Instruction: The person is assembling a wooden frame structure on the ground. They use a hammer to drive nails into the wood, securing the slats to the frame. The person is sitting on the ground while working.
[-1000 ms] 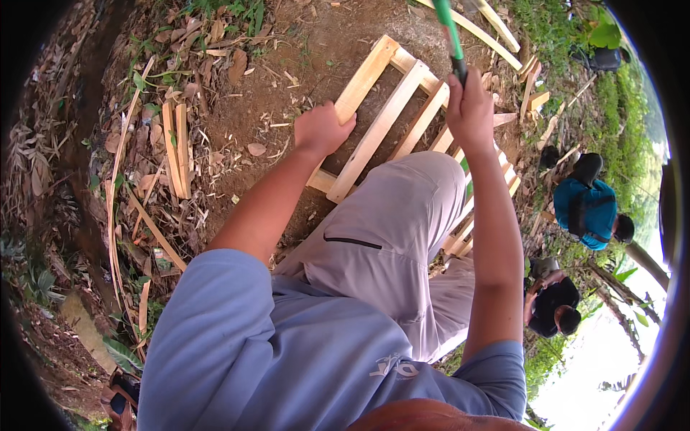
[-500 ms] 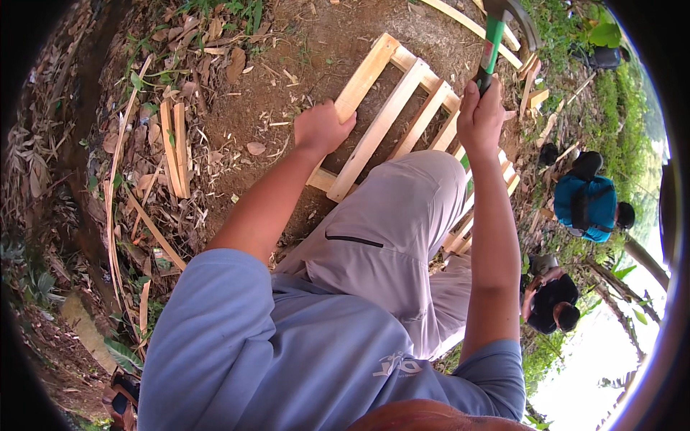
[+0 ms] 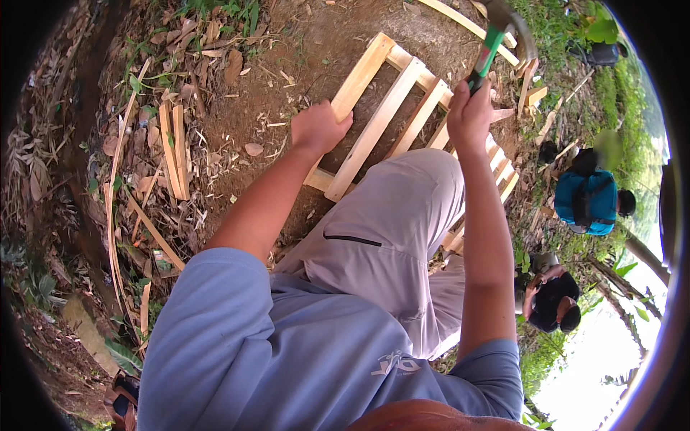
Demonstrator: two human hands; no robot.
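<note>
On the dirt lies a slatted wooden frame, made of pale slats nailed or set across longer rails. My left hand is closed around its leftmost slat, about halfway along. A claw hammer with a green and black handle is raised in my right hand, with the fingers wrapped round the lower handle. The hammer's head is at the top edge of the view, up and to the right of the frame. My bent leg covers the frame's near right part.
Two loose wood strips lie on leaf litter at the left, with long thin slats beside them. More curved slats and offcuts are at the far right. Beyond them are a person in dark clothes and a teal bag.
My right hand and the hammer have shifted slightly left, with the handle tilting more to the right. My left hand still holds the same slat, barely moved.
</note>
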